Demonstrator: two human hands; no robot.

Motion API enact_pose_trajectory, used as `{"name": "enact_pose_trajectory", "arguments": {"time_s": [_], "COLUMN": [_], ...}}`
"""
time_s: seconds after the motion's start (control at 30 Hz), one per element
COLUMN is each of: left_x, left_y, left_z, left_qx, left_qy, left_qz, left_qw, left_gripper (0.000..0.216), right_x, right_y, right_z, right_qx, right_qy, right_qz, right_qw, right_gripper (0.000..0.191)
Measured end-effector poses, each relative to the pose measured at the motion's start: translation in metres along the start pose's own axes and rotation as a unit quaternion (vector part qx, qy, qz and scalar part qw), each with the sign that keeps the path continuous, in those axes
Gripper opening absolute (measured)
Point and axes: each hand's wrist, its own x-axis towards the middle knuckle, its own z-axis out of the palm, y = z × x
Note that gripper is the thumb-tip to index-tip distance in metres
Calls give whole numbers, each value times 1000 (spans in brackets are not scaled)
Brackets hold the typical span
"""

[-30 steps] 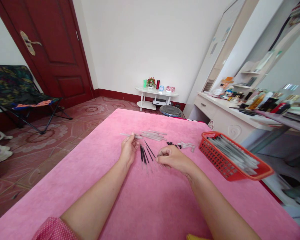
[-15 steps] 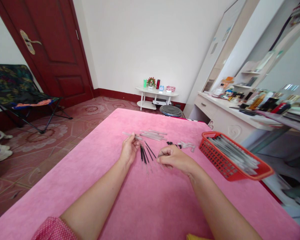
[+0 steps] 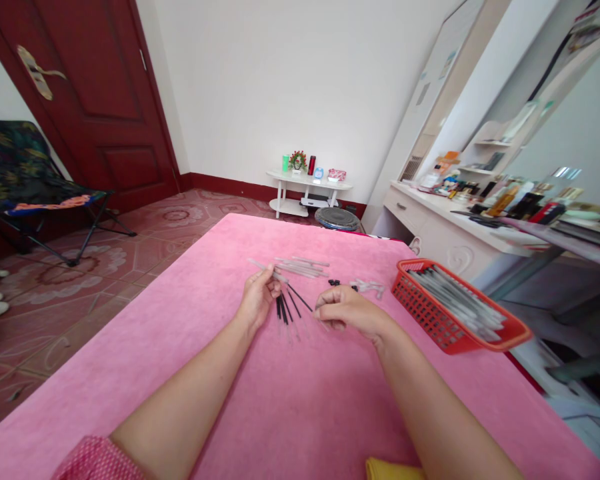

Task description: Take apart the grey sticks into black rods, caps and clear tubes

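My left hand is closed round a clear pen barrel, whose far end sticks out to the upper left. My right hand pinches a black ink refill near its clear tail. The refill slants up to the barrel's near end and meets it; whether its tip is inside I cannot tell. Between my hands several more black refills lie fanned out on the pink cloth. Beyond them rests a group of clear barrels. Small black pen parts and clear pen caps lie past my right hand.
A red plastic basket full of clear barrels stands at the right of the pink-covered table. Yellow cloth shows at the near edge. A dressing table with bottles is at the right; a folding chair is at the left.
My right hand has brought the refill up and left, so its end now meets the barrel in my left hand. The whole view has shifted slightly.
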Motion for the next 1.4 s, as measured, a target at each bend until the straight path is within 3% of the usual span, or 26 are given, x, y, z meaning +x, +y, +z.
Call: {"name": "enact_pose_trajectory", "arguments": {"time_s": [0.13, 0.27, 0.47, 0.57, 0.67, 0.73, 0.8, 0.93, 1.13, 1.4], "left_x": [3, 0, -8, -6, -2, -1, -1, -2, -1, -3], "left_y": [-2, -5, -10, -11, -10, -10, -10, -12, -13, -10], "left_z": [-4, -1, 9, 8, 4, 3, 2, 1, -1, 2], "left_qx": [-6, 14, 35, 5, -12, -11, -2, 10, 7, 3], "left_qy": [1, 0, -32, -13, 4, 10, 10, -6, -3, -1], "left_qz": [-25, -22, -65, -59, -46, -45, -48, -45, -39, -46], "left_qw": [1000, 1000, 997, 998, 999, 999, 999, 999, 999, 999], "left_gripper": [25, 22, 18, 12, 9, 9, 10, 10, 10, 9], "right_x": [-2, 0, 16, 22, 20, 18, 17, 20, 22, 23], "right_y": [3, 7, 20, 37, 60, 77, 90, 103, 104, 104], "right_z": [-12, -17, -9, -19, -35, -44, -49, -53, -54, -48], "right_qx": [27, -20, -76, -165, -334, -417, -459, -474, -482, -477], "right_qy": [37, 125, 234, 317, 391, 392, 370, 342, 354, 369], "right_qz": [-2, -5, -81, -94, -45, -20, -4, 11, -12, -12], "right_qw": [999, 992, 966, 929, 856, 820, 808, 811, 801, 797], "right_gripper": [15, 14, 24, 28, 24, 30, 33, 27, 18, 22]}}
